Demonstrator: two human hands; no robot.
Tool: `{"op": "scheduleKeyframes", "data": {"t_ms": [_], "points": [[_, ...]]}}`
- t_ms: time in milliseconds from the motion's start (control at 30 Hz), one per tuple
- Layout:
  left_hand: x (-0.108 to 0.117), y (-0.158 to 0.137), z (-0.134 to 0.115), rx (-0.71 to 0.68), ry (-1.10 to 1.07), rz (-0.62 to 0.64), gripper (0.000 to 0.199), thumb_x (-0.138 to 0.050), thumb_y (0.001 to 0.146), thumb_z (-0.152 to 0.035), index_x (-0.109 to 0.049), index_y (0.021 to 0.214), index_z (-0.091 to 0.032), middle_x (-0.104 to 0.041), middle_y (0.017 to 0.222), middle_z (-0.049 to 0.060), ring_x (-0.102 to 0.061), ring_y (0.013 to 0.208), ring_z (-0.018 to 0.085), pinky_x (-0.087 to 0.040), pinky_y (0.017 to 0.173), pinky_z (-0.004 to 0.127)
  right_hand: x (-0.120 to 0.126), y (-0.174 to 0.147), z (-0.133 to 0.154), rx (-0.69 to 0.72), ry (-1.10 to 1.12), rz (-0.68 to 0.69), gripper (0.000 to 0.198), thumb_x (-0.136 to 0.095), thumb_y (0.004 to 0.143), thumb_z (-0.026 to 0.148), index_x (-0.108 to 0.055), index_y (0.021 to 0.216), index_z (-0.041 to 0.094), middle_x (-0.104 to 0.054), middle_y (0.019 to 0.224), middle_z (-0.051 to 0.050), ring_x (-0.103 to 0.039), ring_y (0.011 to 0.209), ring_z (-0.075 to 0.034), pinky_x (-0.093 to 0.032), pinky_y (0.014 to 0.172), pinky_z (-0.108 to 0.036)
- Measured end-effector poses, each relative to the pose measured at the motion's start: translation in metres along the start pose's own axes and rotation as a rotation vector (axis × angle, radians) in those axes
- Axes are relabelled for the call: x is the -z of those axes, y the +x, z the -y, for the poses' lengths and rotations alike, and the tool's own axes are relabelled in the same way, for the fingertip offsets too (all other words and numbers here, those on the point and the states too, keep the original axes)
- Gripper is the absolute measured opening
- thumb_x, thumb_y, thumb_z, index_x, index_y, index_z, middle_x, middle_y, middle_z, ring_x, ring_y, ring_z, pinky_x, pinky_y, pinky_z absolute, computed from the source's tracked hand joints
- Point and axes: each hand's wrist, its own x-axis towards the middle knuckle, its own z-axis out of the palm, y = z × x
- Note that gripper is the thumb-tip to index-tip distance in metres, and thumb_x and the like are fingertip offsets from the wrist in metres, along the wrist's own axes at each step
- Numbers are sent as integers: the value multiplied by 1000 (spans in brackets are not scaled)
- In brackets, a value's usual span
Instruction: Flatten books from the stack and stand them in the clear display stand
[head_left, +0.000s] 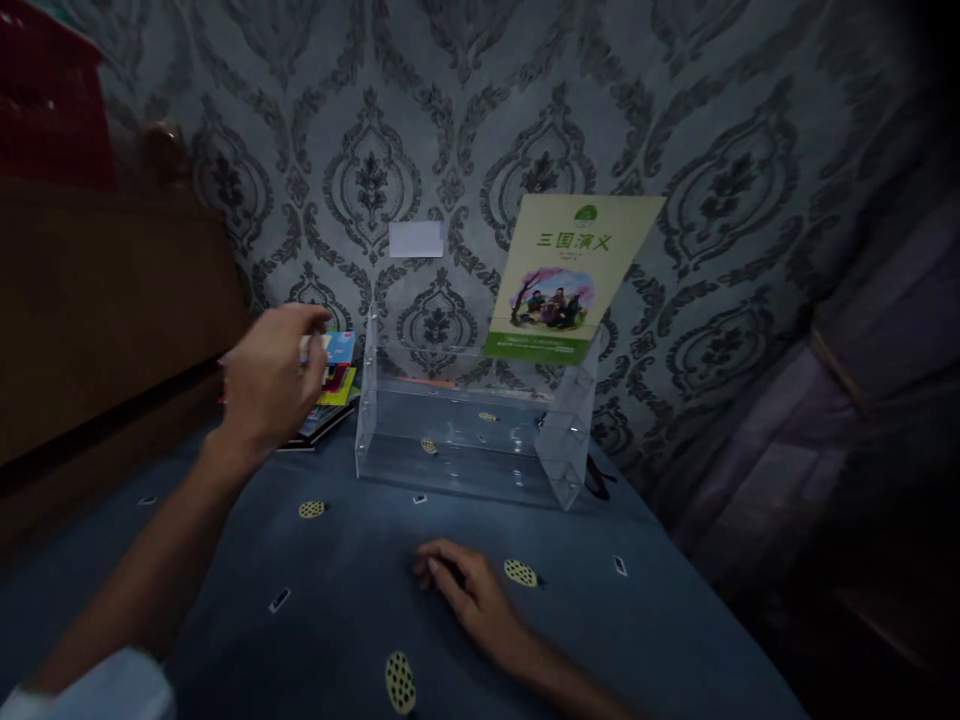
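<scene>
Book pile (pixel 343 388): sat on the table to the left of the clear rack (pixel 566 455), partly hidden by the left hand (pixel 274 370).
Pale sleeve (pixel 105 690): reached partway along the person's left forearm, nearest to me.
Right hand (pixel 472 595): lay low at the front of the table, fingers loosely bent, thumb a little apart from them.
Blue tablecloth (pixel 360 600): ran under everything, dotted with yellow pineapple shapes (pixel 520 573) and small pale rectangles (pixel 280 600); one pineapple was just beside the right hand.
Left hand: was raised before the pile, fingers curled towards the thumb. Something pale showed there; I couldn't tell whether it was gripped or belonged to the books behind.
Pile colours: blue, red and yellow showed above dark covers at the bottom.
Rack tiers: stepped up towards the wall, see-through, with the cloth's pattern visible through them.
Green-and-cream book (pixel 574 275): leaned at the rack's upper right, its illustrated front facing us.
Brown wooden panel (pixel 112 320): stood at the left.
Patterned wallpaper (pixel 450 100): covered the wall behind, grey and ornate.
</scene>
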Motion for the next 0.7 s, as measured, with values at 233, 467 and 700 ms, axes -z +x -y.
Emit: {"op": "scheduleKeyframes", "data": {"t_ms": [233, 467, 700], "points": [[-95, 36, 30, 185, 427, 462, 37, -54, 92, -29, -60, 121, -6, -64, 125, 26, -56, 121, 38, -41, 100, 50, 3, 0, -6, -44, 66, -37, 53, -51, 92, 68, -71, 104, 21, -73, 88, -9, -69, 78, -22, -56, 74, -38], [-95, 35, 41, 211, 422, 476, 36, -39, 97, -24, -64, 118, -9, -69, 116, 25, -65, 110, 38, -46, 89, 48, 3, -1, -5, -42, 67, -33, 53, -52, 91, 70, -71, 102, 22, -73, 87, -9, -70, 76, -22, -57, 72, -38], [-30, -36, 67, 101, 301, 321, 47, -35, 101, -32, -50, 145, -26, -53, 150, 11, -48, 139, 30, -36, 112, 50, 4, -1, -8, -56, 97, -32, 51, -55, 90, 69, -71, 102, 22, -74, 88, -10, -70, 79, -23, -56, 73, -37]]}}
